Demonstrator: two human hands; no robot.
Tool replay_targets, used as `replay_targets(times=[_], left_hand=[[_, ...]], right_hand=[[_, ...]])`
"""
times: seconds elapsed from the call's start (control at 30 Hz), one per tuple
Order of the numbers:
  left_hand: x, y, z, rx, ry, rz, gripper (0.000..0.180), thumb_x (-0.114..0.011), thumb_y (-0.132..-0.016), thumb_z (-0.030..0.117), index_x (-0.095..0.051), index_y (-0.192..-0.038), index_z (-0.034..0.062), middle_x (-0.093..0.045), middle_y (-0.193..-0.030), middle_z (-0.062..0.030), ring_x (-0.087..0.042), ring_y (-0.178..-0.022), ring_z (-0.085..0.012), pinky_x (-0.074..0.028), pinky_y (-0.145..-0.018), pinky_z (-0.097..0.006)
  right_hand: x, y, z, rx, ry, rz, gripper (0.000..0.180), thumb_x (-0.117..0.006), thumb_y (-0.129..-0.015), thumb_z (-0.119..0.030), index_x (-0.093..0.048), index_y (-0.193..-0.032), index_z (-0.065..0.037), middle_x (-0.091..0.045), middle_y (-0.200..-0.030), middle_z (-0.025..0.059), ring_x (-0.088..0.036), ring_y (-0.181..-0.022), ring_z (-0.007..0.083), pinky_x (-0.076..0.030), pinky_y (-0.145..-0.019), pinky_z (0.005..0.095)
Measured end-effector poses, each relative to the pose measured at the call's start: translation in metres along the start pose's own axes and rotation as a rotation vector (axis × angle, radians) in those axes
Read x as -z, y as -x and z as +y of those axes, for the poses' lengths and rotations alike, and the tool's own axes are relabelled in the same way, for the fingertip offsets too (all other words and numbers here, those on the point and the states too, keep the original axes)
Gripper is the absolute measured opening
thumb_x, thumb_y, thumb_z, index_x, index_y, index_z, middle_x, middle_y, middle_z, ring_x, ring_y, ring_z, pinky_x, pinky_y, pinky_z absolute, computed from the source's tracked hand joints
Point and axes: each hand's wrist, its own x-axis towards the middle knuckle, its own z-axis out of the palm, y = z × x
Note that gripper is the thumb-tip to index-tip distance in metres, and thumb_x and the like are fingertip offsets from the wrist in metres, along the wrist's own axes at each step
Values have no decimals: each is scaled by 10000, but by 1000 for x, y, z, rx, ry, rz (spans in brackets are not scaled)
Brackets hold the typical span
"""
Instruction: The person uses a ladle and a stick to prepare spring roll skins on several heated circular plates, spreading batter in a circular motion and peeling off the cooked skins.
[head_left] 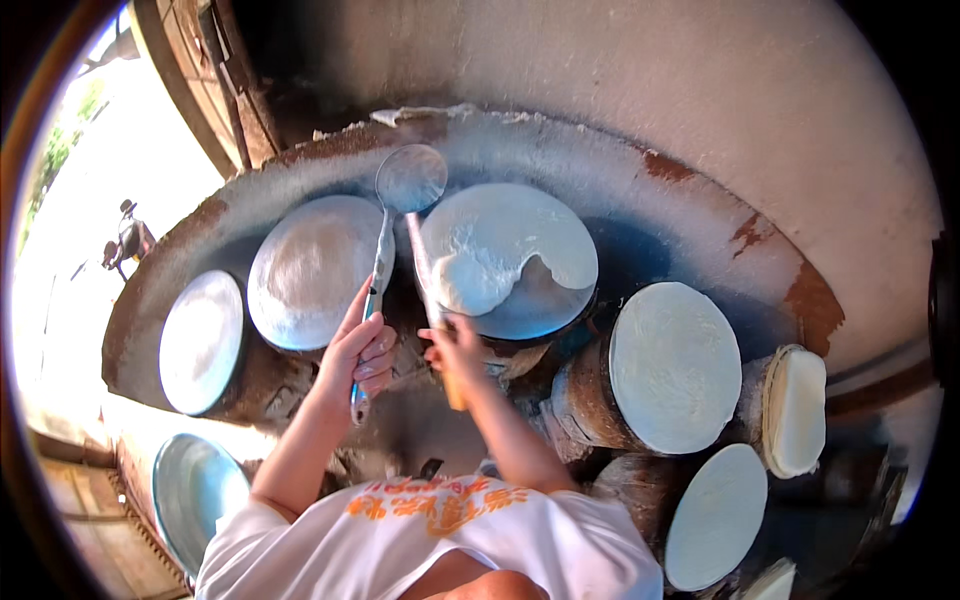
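My left hand [360, 350] is closed around the handle of a metal ladle [412, 180]. Its round bowl hangs at the far side, between two round griddles, overlapping the left rim of the middle one. My right hand [458, 348] grips a long, narrow spatula [420, 258] with a yellowish handle end; its pale blade slants up near the ladle's bowl and is slightly blurred. White batter [500, 225] covers much of the middle griddle [545, 300]. A thicker lump lies at its left, and a bare grey patch with a ragged edge shows near the front.
Left of centre stands a mostly bare griddle [320, 270], with a pale one [202, 340] beyond it. White sheets cover a right griddle [675, 365] and a lower right one [716, 517]. A white stack [798, 410] sits far right. A metal basin [172, 515] is lower left; a curved wall [700, 210] stands behind.
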Motion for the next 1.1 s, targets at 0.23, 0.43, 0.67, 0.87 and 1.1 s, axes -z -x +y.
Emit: replay_targets(times=[0.23, 0.43, 0.67, 0.87, 1.1], left_hand=[[47, 48, 34, -19, 48, -85, 609, -475, -960, 136, -191, -1465, 324, -328, -619, 27, -285, -402, -33, -263, -330, -168], [54, 76, 55, -16, 6, -157, 629, -493, -950, 127, -183, -1473, 287, -344, -615, 21, -301, -391, -36, -274, -329, -182], [48, 75, 52, -26, -224, -105, 627, -482, -947, 110, -194, -1471, 300, -339, -610, 28, -304, -401, -33, -276, -359, -181], [37, 54, 38, 3, -342, -44, 626, -467, -941, 86, -195, -1472, 278, -342, -610, 25, -314, -410, -45, -272, -371, -197], [4, 25, 0, 31, -397, -172, 617, -457, -944, 88, -187, -1477, 240, -349, -608, 31, -316, -412, -40, -276, -358, -191]], right_hand=[[-84, -5, 94, 109, -230, 492, 193, -502, -961, -234, -396, -1065, -110, -443, -696, 18, -358, -424, 73, -289, -344, 230], [-76, 27, 75, 154, -306, 660, 309, -504, -947, -208, -390, -1233, -190, -449, -714, 11, -352, -435, 88, -284, -365, 238], [-45, 33, 73, 190, 49, 555, 196, -485, -969, -214, -453, -1158, -175, -489, -716, 26, -385, -417, 95, -297, -348, 247], [43, 112, 47, -25, 46, 599, 354, -462, -980, -201, -452, -1333, -185, -494, -700, 23, -364, -387, 82, -312, -330, 241], [96, 60, -17, 94, 414, 649, 340, -477, -969, -197, -509, -1307, -194, -480, -629, -5, -406, -411, 96, -335, -367, 259]])
